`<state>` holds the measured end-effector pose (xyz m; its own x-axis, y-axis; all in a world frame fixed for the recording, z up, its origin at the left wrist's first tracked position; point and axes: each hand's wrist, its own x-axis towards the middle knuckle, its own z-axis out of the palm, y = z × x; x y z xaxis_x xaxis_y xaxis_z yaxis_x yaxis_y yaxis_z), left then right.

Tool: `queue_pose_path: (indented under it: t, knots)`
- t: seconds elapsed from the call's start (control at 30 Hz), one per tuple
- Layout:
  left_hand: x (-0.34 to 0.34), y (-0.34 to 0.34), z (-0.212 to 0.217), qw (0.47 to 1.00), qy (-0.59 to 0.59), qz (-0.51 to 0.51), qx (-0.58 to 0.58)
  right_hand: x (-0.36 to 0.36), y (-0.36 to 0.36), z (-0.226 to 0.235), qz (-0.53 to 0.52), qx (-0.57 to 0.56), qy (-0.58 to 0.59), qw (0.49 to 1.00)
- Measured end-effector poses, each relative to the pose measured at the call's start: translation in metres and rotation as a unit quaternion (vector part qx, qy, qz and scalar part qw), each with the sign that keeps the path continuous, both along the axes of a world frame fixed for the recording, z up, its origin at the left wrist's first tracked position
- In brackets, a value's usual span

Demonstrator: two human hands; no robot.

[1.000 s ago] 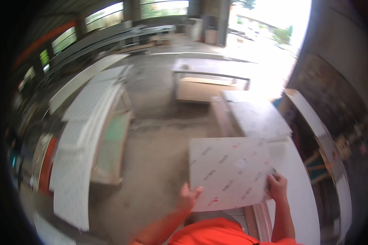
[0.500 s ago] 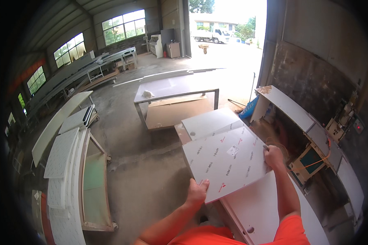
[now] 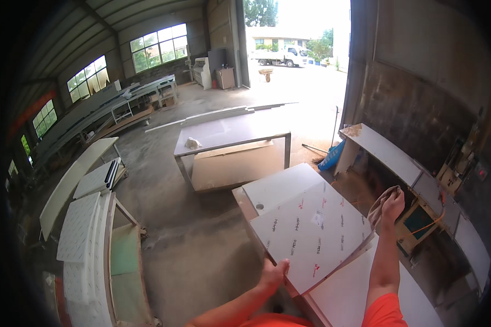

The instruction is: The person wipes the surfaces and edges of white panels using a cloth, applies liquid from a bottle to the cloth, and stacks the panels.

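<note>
A white panel (image 3: 333, 231) in printed protective film lies at an angle on other white panels in front of me. My left hand (image 3: 273, 275) is closed on its near left edge, thumb on top. Just off the panel's right edge, my right hand (image 3: 393, 206) is raised and closed on a crumpled brownish cloth (image 3: 377, 209). Under the printed panel, a white panel (image 3: 275, 188) with a round hole shows at the far end. Another white panel (image 3: 360, 297) shows on the near side.
Ahead stands a metal-framed table (image 3: 229, 129) with a pale lump on top. Stacked panels (image 3: 79, 229) rest on a frame to the left. Along the right wall runs a low bench (image 3: 390, 155), with an orange cord (image 3: 423, 230) beside it. A blue bag (image 3: 331, 156) sits near the doorway.
The printed panel has come down and turned slightly on the stack. My right hand has left its right edge and now holds up the cloth. My left hand stays at the near left edge.
</note>
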<state>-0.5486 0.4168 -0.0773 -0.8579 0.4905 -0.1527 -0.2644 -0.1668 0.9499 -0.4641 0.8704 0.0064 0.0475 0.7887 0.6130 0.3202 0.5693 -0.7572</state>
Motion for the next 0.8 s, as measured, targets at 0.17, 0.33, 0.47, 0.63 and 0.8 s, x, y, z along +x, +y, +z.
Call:
queue_pose_path:
  t: [0.17, 0.33, 0.47, 0.63, 0.8]
  knots:
    - [-0.016, 0.007, 0.010, 1.000, -0.009, 0.002, 0.002, -0.015, -0.027, -0.014, 0.240, -0.194, -0.372, 0.875]
    - [-0.024, 0.019, 0.004, 1.000, -0.023, 0.016, 0.004, -0.018, -0.048, 0.014, 0.253, -0.319, -0.390, 0.825]
    - [-0.018, 0.018, 0.099, 0.994, -0.104, 0.040, -0.010, -0.005, -0.044, 0.058, 0.251, -0.350, -0.395, 0.811]
    - [-0.021, 0.020, 0.061, 0.995, -0.072, 0.067, 0.030, -0.008, -0.046, 0.044, 0.274, -0.367, -0.322, 0.828]
    - [-0.013, 0.023, 0.017, 0.998, -0.041, 0.032, 0.041, 0.027, 0.018, -0.058, 0.284, -0.307, -0.067, 0.906]
